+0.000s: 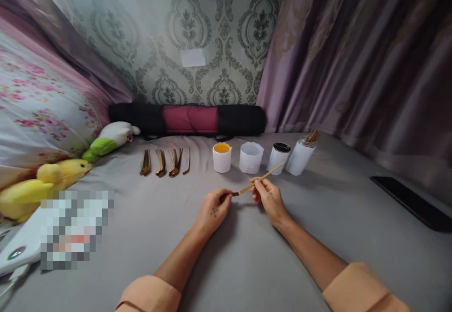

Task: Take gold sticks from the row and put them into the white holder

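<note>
A thin gold-coloured stick (244, 189) slants up to the right between my hands. Its lower, darker end is pinched in the fingers of my left hand (214, 208), which hide the tip. My right hand (269, 196) grips it near the middle with thumb and fingers, and the upper end points toward a white can with a dark top (280, 164). Just behind my hands stand a white cup with orange-yellow contents (221, 160) and a translucent whitish cup (251, 159). A tilted white jar (300, 160) at the right holds several similar sticks (312, 136).
Bunches of gold sticks with bent ends (160, 164) lie at left on the grey sheet (247, 269). Plush toys (67, 173), a white device (24, 246) and a blurred-out object (79, 229) sit farther left. A black phone-like slab (411, 201) lies right; a black-and-maroon roll (190, 119) lines the wall.
</note>
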### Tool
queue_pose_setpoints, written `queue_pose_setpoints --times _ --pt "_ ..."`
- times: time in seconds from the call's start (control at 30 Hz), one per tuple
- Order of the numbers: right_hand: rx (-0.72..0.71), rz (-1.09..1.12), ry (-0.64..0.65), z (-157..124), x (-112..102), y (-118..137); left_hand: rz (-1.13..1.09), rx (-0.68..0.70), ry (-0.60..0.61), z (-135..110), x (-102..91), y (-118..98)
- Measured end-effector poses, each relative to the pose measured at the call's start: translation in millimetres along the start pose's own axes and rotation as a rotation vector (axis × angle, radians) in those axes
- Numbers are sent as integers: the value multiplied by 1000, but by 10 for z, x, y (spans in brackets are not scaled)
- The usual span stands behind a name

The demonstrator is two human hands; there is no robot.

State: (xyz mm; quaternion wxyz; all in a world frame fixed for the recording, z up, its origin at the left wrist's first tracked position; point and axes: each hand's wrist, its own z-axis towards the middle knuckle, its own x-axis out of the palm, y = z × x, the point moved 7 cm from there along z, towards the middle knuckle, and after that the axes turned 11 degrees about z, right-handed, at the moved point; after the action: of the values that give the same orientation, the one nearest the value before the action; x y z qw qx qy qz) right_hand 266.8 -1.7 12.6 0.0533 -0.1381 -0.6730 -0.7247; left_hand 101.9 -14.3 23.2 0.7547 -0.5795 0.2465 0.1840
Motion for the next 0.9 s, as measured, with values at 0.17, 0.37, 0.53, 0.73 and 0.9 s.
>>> queue_pose_setpoints --times 0.17,0.37,0.53,0.73,0.9 --pt "-28 13 -44 3 -44 24 -335 -294 68 10 118 115" --pt "-57 2 -74 -1 -69 41 -739 -568 136 -112 278 60" --pt "-60 -30 -86 -10 -90 50 -934 -705 120 -247 443 -21" --pt "-77 -44 -72 -20 -96 71 -1026 -667 137 -303 516 -58" --pt "-76 -59 -41 -34 -71 67 -1070 -626 172 -311 505 -71"
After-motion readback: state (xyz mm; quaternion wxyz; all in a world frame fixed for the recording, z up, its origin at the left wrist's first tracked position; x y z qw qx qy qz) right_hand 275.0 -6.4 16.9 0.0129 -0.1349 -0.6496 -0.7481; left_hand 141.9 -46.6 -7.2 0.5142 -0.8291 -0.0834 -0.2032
